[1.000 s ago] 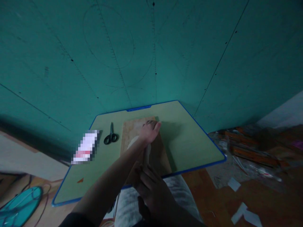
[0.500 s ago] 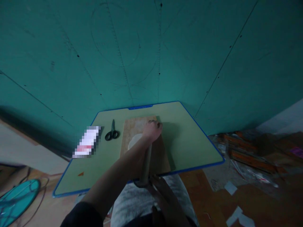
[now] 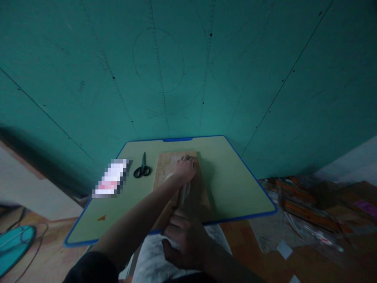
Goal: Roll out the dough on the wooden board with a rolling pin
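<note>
Rolling pin (image 3: 180, 196), so judged from its pale, narrow shape, lying lengthwise on the wooden board (image 3: 203, 196) and partly hidden by the left forearm (image 3: 141, 216). Nearest the viewer, the right grip (image 3: 188, 237) is curled at the pin's near end; whether its fingers close around it cannot be told. As this end lies close to the near edge of the blue-rimmed surface (image 3: 235, 184), an unsteady right side could let the pin skew or slip toward the lap (image 3: 156, 259). The board also reaches that near edge and might slide or tip if pressure fell mainly there. Farther on, the pale sheet (image 3: 186, 191), probably dough, shows on both sides of the forearm; it could stick to the pin if tacky, or thin unevenly under unequal pressure. Farthest, the left grip (image 3: 186, 169) is bent over the pin's far end; whether it clasps the pin or only presses cannot be told. Counted from near to far: two grips, one pin, one sheet and one board; on the surface to the left, one orange scrap (image 3: 101, 217), one blurred flat object (image 3: 110, 179) and one pair of scissors (image 3: 143, 171); behind, one green wall (image 3: 250, 70).
</note>
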The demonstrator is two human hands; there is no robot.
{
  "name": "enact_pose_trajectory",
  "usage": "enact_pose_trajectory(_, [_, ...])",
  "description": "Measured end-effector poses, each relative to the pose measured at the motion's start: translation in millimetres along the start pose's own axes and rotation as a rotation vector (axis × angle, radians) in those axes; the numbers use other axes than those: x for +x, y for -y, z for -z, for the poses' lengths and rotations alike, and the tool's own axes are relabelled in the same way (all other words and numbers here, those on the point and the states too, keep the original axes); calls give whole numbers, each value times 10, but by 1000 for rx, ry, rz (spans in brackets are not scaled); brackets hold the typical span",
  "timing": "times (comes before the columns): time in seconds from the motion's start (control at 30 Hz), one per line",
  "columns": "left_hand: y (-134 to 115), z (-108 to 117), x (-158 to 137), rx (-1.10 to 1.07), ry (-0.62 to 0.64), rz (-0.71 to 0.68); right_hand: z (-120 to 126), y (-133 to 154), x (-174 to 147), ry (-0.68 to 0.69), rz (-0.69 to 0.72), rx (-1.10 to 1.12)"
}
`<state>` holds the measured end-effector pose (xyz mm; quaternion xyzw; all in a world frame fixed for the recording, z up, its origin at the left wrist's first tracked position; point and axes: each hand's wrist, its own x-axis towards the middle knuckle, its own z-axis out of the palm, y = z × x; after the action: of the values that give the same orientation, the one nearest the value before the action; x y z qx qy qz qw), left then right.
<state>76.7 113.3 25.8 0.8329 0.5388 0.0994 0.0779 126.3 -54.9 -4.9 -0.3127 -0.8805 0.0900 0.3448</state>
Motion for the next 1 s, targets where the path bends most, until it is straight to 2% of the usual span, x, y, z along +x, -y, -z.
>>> enact_pose_trajectory(0.07, [126, 4, -29, 6, -10, -3, -89, -38, 94, 56, 52, -44])
enact_pose_trajectory(0.2, [377, 18, -99, 32, -15, 4, -174, -63, 248, 59, 111, -95])
enact_pose_trajectory(0.33, [591, 30, -159, 46, -31, 41, -86, -31, 319, 43, 68, -32])
enact_pose_trajectory(0.43, [653, 15, -159, 37, -37, 44, 0, -26, 313, 59, 5, 6])
enact_pose_trajectory(0.57, [610, -19, -120, 23, -45, 42, 67, -61, 258, 83, -64, 89])
enact_pose_trajectory(0.83, [390, 13, -44, 7, -46, 26, 255, -107, 117, -4, -200, 358])
enact_pose_trajectory(1.0, [88, 52, 20, -15, -69, 93, 372, -144, -13, -172, -279, 349])
